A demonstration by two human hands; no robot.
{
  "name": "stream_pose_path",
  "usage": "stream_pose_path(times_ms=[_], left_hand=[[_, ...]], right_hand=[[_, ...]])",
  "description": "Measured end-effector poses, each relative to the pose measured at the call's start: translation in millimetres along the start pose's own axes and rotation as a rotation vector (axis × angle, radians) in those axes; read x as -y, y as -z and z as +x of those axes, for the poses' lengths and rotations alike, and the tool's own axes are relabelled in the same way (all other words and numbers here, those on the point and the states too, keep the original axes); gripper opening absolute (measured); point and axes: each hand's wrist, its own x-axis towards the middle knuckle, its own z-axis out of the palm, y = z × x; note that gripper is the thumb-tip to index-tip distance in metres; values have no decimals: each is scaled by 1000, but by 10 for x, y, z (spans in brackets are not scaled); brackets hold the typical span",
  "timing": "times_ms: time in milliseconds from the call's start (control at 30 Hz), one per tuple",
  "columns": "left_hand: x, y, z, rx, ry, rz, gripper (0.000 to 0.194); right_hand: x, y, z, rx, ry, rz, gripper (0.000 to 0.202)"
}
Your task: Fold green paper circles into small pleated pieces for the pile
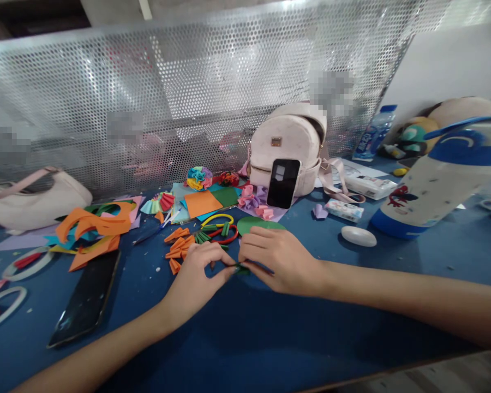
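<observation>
Between the fingertips of both hands is a small dark green paper piece, mostly covered by the fingers. My left hand pinches its left side with thumb and forefinger. On the other side my right hand holds it with fingers pressed together, touching the left fingertips. Just behind the right hand lies a green paper circle. Folded orange paper pieces and folded green pieces lie behind my left hand, beside scissors with red and yellow handles.
A black phone and orange paper scraps lie left. Behind stand a white backpack and an upright phone. A large bottle and a white oval object are right. A perforated metal screen closes the back.
</observation>
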Motion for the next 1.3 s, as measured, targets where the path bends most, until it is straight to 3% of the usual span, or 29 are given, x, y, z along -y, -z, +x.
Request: stream_pose_path(times_ms=[167,267,467,567,700,933,1033,1100,1233,1300], left_hand=[[21,13,11,-6,-9,-9,17],[29,15,5,-29,-62,32,18],[19,23,-35,-132,-332,299,15],[16,16,-43,-140,-383,359,16],[31,15,-19,-113,-332,337,12],[53,52,38,-37,-134,231,15],[52,60,28,-49,-129,222,16],[45,67,10,-81,-196,258,15],[4,80,-34,-146,-384,447,15],[-22,78,-51,-164,-445,540,20]], right_hand=[[-32,-21,-20,-47,214,-228,28],[-28,-15,-11,-16,111,-112,22],[-23,-14,10,35,-196,245,9],[-14,-35,-1,15,-227,265,10],[-4,-52,-20,-19,-107,136,10],[-84,-62,-43,-82,179,-236,27],[-103,-55,-36,-89,268,-324,31],[-94,-48,-24,-62,200,-259,26],[-45,-32,-8,-6,-85,106,7],[-14,-21,-8,-2,-176,218,10]])
